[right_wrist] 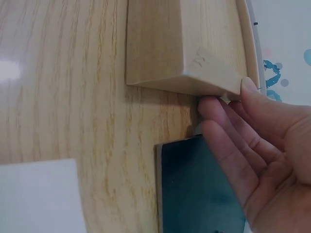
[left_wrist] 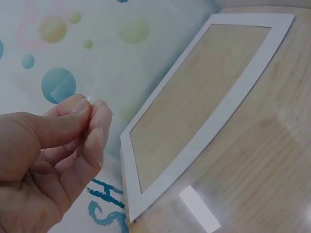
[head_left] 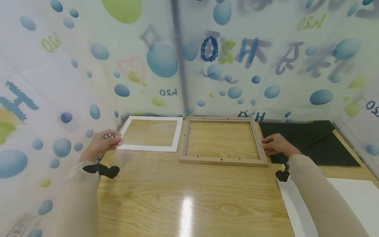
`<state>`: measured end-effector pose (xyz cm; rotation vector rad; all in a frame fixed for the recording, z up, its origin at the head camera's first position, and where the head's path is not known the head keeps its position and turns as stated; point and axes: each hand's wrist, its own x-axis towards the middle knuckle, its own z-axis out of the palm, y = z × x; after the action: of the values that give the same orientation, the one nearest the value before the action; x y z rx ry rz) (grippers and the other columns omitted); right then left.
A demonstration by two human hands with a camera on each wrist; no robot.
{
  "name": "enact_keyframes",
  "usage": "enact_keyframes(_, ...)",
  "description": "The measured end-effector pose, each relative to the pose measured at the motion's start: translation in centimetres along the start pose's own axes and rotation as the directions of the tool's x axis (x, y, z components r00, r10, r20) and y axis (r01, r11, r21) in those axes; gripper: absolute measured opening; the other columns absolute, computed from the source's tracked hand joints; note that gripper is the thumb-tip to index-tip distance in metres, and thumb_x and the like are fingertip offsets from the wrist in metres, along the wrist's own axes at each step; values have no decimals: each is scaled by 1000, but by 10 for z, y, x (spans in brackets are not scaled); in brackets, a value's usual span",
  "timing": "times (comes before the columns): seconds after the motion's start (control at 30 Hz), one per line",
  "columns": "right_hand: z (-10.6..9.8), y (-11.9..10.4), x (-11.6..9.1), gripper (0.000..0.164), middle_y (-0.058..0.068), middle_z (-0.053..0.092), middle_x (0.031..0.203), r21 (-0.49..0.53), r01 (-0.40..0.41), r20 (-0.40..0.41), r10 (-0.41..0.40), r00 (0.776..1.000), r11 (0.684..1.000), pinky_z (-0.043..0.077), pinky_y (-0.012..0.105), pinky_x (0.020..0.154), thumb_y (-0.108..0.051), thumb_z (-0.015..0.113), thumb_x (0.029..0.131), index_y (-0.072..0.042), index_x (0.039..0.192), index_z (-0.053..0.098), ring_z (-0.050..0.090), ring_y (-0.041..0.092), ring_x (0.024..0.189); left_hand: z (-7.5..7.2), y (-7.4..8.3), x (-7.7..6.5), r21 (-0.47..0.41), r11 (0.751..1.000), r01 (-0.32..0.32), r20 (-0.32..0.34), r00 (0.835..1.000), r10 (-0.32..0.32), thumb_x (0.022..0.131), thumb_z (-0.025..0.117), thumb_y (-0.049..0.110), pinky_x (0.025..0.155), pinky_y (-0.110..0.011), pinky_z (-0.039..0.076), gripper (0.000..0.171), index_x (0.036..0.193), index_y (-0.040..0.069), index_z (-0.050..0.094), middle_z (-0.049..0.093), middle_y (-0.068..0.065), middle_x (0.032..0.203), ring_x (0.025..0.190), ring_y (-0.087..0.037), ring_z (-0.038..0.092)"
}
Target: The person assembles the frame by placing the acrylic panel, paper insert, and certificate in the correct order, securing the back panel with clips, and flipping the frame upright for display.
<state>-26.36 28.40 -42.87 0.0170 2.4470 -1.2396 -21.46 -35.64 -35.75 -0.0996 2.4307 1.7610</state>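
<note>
My left hand [head_left: 105, 141] is raised at the left wall, beside the white mat frame [head_left: 151, 147]. Thumb and fingertips pinch a small clear sheet [left_wrist: 62, 91], thin and see-through, its corner showing above the fingers in the left wrist view. My right hand [head_left: 278, 144] is at the right side of a wooden picture frame [head_left: 222, 160] that lies flat on the table. In the right wrist view its thumb and fingertips [right_wrist: 209, 106] touch the outer side of the frame, fingers mostly straight. A tiny pale bit shows between thumb and index finger.
A black backing board [head_left: 290, 135] with an angled flap lies right of the frame. At the front right is a white sheet [head_left: 352, 194], partly under my right forearm. The wooden table [head_left: 189, 191] meets a wall covering printed with bubbles [head_left: 162, 60] at its back.
</note>
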Motion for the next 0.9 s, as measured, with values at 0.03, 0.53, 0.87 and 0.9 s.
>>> enact_keyframes(0.03, 0, 0, 0, 45, 7, 63, 75, 5, 6, 3, -6, 1000, 1000, 54, 32, 62, -11, 59, 90, 19, 120, 45, 63, 17, 64, 3, 0, 3, 8, 1000, 3, -4, 1000, -3, 93, 52, 6, 63, -20, 52, 17, 106, -4, 52, 64, 3, 78, 68, -6, 60)
enact_keyframes(0.53, -3, 0, -3, 46, 11, 64, 76, 26, 16, -6, -16, 1000, 1000, 54, 33, 61, -13, 62, 88, 19, 118, 48, 63, 17, 64, 55, 17, 37, -75, 995, 61, -54, 996, -65, 91, 54, 1, 59, -18, 50, 37, 122, -14, 40, 63, 2, 71, 62, -7, 60)
enact_keyframes(0.87, 0, 0, -2, 43, 6, 64, 73, 16, 35, -13, -35, 999, 999, 54, 33, 61, -9, 59, 89, 20, 118, 46, 63, 16, 62, 82, 22, 54, -195, 980, 42, -113, 991, -65, 88, 53, -8, 51, -17, 49, 25, 110, -17, 46, 61, 0, 62, 54, -7, 58)
enact_keyframes(0.9, 1, 0, -3, 43, 7, 64, 73, 19, 36, -14, -36, 999, 999, 54, 33, 61, -9, 59, 89, 21, 118, 46, 63, 16, 62, 85, 22, 55, -196, 979, 51, -118, 990, -75, 88, 52, -7, 51, -17, 48, 26, 111, -17, 45, 60, -1, 62, 53, -7, 57)
